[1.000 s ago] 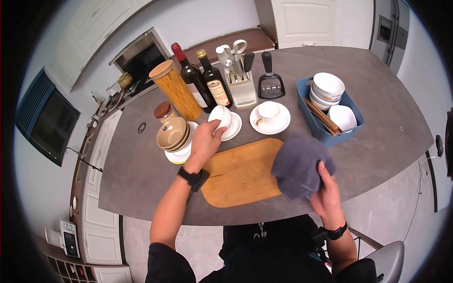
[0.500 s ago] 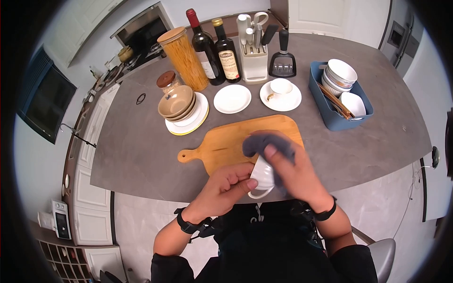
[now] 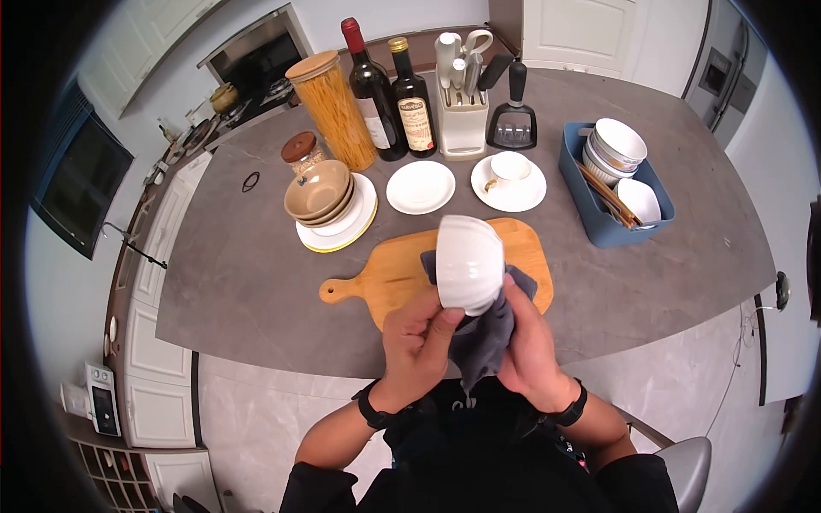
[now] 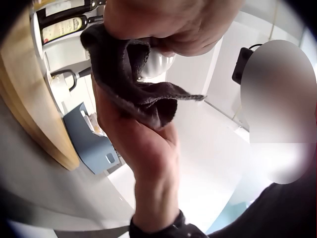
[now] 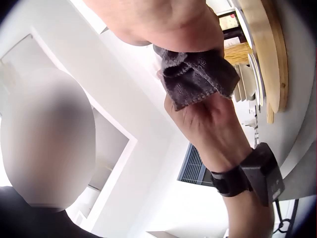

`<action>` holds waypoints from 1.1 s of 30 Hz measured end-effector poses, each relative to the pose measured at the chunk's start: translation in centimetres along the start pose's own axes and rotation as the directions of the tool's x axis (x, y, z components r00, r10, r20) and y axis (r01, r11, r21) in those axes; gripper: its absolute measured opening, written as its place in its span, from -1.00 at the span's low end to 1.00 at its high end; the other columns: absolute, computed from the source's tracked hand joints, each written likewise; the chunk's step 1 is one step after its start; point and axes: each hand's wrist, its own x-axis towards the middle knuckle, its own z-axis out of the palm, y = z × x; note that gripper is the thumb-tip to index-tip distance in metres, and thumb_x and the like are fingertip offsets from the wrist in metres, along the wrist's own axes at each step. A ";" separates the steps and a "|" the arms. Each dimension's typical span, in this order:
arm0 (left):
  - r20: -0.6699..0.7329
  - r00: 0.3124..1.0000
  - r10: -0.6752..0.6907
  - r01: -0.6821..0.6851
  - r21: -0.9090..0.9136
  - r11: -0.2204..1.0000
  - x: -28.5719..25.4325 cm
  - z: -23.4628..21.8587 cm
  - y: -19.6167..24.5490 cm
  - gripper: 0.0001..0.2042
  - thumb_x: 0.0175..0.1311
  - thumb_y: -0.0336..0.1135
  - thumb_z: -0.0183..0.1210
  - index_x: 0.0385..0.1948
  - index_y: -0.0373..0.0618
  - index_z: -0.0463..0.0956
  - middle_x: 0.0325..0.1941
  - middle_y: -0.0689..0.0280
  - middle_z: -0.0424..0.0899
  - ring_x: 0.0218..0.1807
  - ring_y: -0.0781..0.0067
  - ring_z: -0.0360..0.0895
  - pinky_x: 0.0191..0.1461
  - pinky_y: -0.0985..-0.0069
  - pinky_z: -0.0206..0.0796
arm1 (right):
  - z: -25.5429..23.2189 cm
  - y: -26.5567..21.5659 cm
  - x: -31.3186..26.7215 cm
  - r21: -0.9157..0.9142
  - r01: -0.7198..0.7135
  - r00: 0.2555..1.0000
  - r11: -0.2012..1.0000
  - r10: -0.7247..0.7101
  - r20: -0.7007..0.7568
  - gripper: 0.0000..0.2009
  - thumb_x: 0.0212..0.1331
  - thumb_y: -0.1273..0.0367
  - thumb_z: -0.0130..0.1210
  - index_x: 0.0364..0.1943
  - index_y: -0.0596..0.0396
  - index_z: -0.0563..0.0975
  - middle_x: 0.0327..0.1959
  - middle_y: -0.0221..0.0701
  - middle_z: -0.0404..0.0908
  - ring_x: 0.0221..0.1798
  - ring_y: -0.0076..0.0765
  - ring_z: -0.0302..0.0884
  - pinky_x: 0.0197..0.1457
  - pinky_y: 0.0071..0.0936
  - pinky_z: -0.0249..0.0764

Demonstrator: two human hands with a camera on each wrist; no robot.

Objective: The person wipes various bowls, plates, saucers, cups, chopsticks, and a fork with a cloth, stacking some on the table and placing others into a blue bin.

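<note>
A white ribbed cup (image 3: 470,263) is tipped on its side above the wooden cutting board (image 3: 402,256). My left hand (image 3: 416,344) pinches the cup between thumb and fingers at its near side. In my right hand (image 3: 532,357) is a dark grey cloth (image 3: 486,342), pressed against the cup's right side and hanging below it. The right thumb lies along the cup's edge. Both wrist views show the cloth bunched between the two hands; there the cup is mostly hidden. Behind the board lies a bare white saucer (image 3: 420,188).
Right of that saucer, another white cup (image 3: 510,168) stands on its own saucer. Brown bowls (image 3: 318,190) sit stacked on plates at left. A blue bin (image 3: 590,209) holds bowls and chopsticks. Bottles (image 3: 415,111), a pasta jar (image 3: 335,111) and a knife block (image 3: 463,128) line the back.
My left hand has lifted the cup off its saucer and brought it toward me, over the board. The right hand has carried the cloth left to the cup, and the cup has turned since.
</note>
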 end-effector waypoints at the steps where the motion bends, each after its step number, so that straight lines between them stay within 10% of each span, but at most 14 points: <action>1: -0.033 0.999 -0.018 0.020 0.064 0.998 0.5 -0.1 0.2 -0.76 0.53 -0.35 0.11 0.03 -0.32 0.60 -0.13 0.32 0.74 -0.11 0.65 0.56 -0.01 0.65 0.35 | 0.5 0.2 -0.5 -0.105 0.074 0.997 0.992 -0.077 -0.027 -0.53 0.60 0.11 -0.18 0.35 0.15 0.36 0.23 -0.32 0.56 0.26 -0.39 0.51 0.32 -0.37 0.44; 3: -0.088 0.995 -0.042 0.051 0.101 0.994 1.3 -0.1 0.1 -0.80 0.50 -0.39 0.14 -0.03 -0.32 0.63 -0.27 0.37 0.73 -0.25 0.72 0.48 -0.17 0.70 0.31 | 0.4 1.3 -0.6 -0.444 0.251 0.961 0.860 -0.277 0.006 -0.56 0.59 0.16 -0.10 0.30 0.20 0.40 0.13 -0.42 0.57 0.19 -0.53 0.46 0.26 -0.49 0.41; 6: -0.012 1.000 -0.024 0.026 0.271 0.962 1.1 0.1 0.1 -0.82 0.49 -0.40 0.16 -0.07 -0.33 0.64 -0.32 0.39 0.71 -0.26 0.73 0.47 -0.18 0.71 0.30 | 0.0 -0.8 -0.6 -0.816 0.099 0.991 0.569 -0.129 0.030 -0.61 0.58 0.20 -0.06 0.22 0.25 0.47 0.02 -0.47 0.60 0.07 -0.58 0.45 0.16 -0.52 0.42; 7: -0.013 1.000 -0.026 0.028 0.274 0.961 1.2 0.0 0.0 -0.82 0.49 -0.40 0.16 -0.07 -0.33 0.64 -0.32 0.39 0.71 -0.26 0.73 0.47 -0.18 0.71 0.30 | -0.4 0.5 0.3 -0.730 0.319 0.936 0.604 -0.322 0.143 -0.67 0.55 0.26 0.00 0.12 0.26 0.52 -0.10 -0.48 0.63 -0.04 -0.59 0.46 0.07 -0.50 0.45; 16: -0.128 0.985 -0.115 0.136 0.168 0.976 2.7 -2.5 -0.5 -0.78 0.50 -0.37 0.15 -0.01 -0.34 0.64 -0.20 0.35 0.76 -0.17 0.72 0.54 -0.07 0.69 0.36 | -1.6 -3.8 -1.7 -0.955 0.281 0.952 0.094 -0.157 0.264 -0.76 0.47 0.32 0.10 -0.02 0.25 0.53 -0.27 -0.22 0.64 -0.23 -0.31 0.58 -0.09 -0.38 0.50; 17: -0.125 0.983 -0.134 0.150 0.123 0.981 3.1 -2.7 -0.3 -0.78 0.51 -0.38 0.14 -0.01 -0.34 0.63 -0.19 0.35 0.75 -0.17 0.72 0.54 -0.06 0.69 0.36 | -1.8 -3.1 -1.9 -0.926 0.327 0.897 0.188 -0.369 0.242 -0.76 0.46 0.31 0.12 -0.06 0.27 0.54 -0.32 -0.23 0.66 -0.31 -0.27 0.59 -0.14 -0.34 0.51; 20: -0.053 0.979 -0.197 0.202 0.118 0.972 2.6 -1.8 -0.4 -0.76 0.52 -0.37 0.13 0.03 -0.36 0.60 -0.13 0.33 0.74 -0.13 0.71 0.56 -0.03 0.68 0.36 | -0.6 -2.4 -0.6 -0.682 0.626 0.742 0.378 -0.557 0.372 -0.61 0.43 0.40 0.12 0.25 0.24 0.38 0.36 0.02 0.38 0.30 -0.03 0.47 0.35 -0.23 0.37; 22: 0.022 0.972 -0.234 0.227 0.166 0.960 2.1 -0.7 -0.3 -0.73 0.52 -0.36 0.13 0.07 -0.38 0.57 -0.08 0.31 0.74 -0.10 0.71 0.58 -0.01 0.67 0.37 | 0.3 -2.5 -0.8 -0.885 0.465 0.849 0.033 -0.300 0.435 -0.31 0.30 0.45 0.22 0.47 0.20 0.14 0.58 0.08 -0.09 0.54 0.28 0.12 0.51 -0.07 0.19; 23: 0.092 0.953 -0.290 0.285 0.057 0.957 1.9 -0.2 0.1 -0.73 0.54 -0.35 0.11 0.07 -0.37 0.57 -0.09 0.33 0.73 -0.10 0.71 0.57 -0.01 0.67 0.37 | 0.5 -1.6 -0.4 -0.804 0.555 0.717 -0.213 -0.367 0.593 -0.11 0.16 0.49 0.31 0.54 0.18 0.02 0.59 0.14 -0.19 0.55 0.42 0.03 0.49 0.03 0.22; 26: 0.207 0.912 -0.353 0.373 -0.064 0.926 2.1 -0.4 1.2 -0.75 0.56 -0.36 0.04 0.06 -0.34 0.57 -0.11 0.39 0.70 -0.12 0.68 0.56 0.00 0.66 0.37 | 0.3 -2.5 -0.5 -0.807 0.583 0.751 -0.092 -0.319 0.579 -0.12 0.17 0.51 0.29 0.54 0.16 0.01 0.58 0.18 -0.19 0.54 0.43 0.05 0.50 0.03 0.20; 28: 0.291 0.903 -0.317 0.277 0.171 0.945 1.8 -0.5 2.2 -0.76 0.58 -0.38 -0.01 0.02 -0.30 0.58 -0.09 0.38 0.72 -0.11 0.66 0.57 -0.04 0.62 0.40 | -0.1 -2.6 -0.2 -0.803 0.580 0.730 -0.135 -0.351 0.587 -0.20 0.21 0.53 0.23 0.52 0.21 0.06 0.56 0.11 -0.02 0.55 0.25 0.13 0.49 -0.07 0.24; 31: 0.266 0.957 -0.117 0.046 0.259 0.965 1.6 0.7 2.9 -0.77 0.47 -0.38 0.14 0.04 -0.27 0.59 -0.04 0.30 0.74 -0.13 0.52 0.63 -0.07 0.52 0.45 | 1.0 -2.3 0.1 -0.700 0.605 0.783 0.379 -0.447 0.433 -0.49 0.38 0.51 0.03 0.40 0.30 0.26 0.37 -0.17 0.44 0.43 -0.23 0.35 0.43 -0.32 0.31; 32: 0.267 0.957 -0.116 0.045 0.258 0.965 1.6 0.4 2.9 -0.77 0.47 -0.38 0.14 0.04 -0.27 0.59 -0.04 0.30 0.74 -0.13 0.52 0.63 -0.07 0.52 0.45 | 0.2 -2.0 -0.2 -0.701 0.605 0.782 0.378 -0.448 0.434 -0.49 0.38 0.51 0.03 0.40 0.30 0.26 0.37 -0.17 0.44 0.43 -0.23 0.35 0.43 -0.32 0.31; 33: 0.255 0.952 0.168 -0.278 0.494 0.824 1.7 -0.2 2.8 -0.72 0.38 -0.37 0.24 0.05 -0.27 0.60 -0.01 0.23 0.75 -0.13 0.38 0.66 -0.06 0.48 0.48 | -1.1 -1.6 -0.3 -0.683 0.444 0.885 0.579 -0.404 0.233 -0.55 0.43 0.47 -0.02 0.37 0.30 0.30 0.32 -0.20 0.48 0.36 -0.29 0.40 0.40 -0.35 0.33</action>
